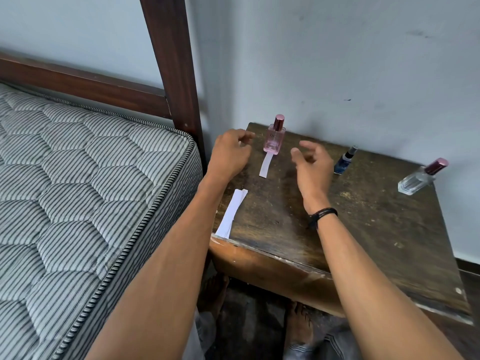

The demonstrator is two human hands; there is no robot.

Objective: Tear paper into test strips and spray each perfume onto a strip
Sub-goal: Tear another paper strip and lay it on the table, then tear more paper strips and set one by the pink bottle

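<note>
- A single paper strip [266, 166] lies flat between the two hands. Its far end touches the base of the pink bottle [274, 137], though whether it runs under the bottle I cannot tell.
- The pink bottle stands upright with its cap on, just right of the left hand's fingertips and beyond the right hand's.
- The left hand [228, 154] hovers over the table's far left corner, knuckles up and fingers curled under. A pale patch shows at the fingertips, and I cannot tell whether they pinch anything.
- The right hand [313, 165] is held above the table [363, 229] with fingers spread and loosely bent. It holds nothing. A dark band [322, 214] circles its wrist.
- A stack of strips [231, 214] lies behind the left hand, beside the forearm at the table's near left edge.
- A small blue bottle [344, 162] stands just right of the right hand, and a clear bottle [418, 179] with a maroon cap stands well right of it.
- A striped mattress [78, 178] and a dark bedpost [174, 61] are left of the left hand.
</note>
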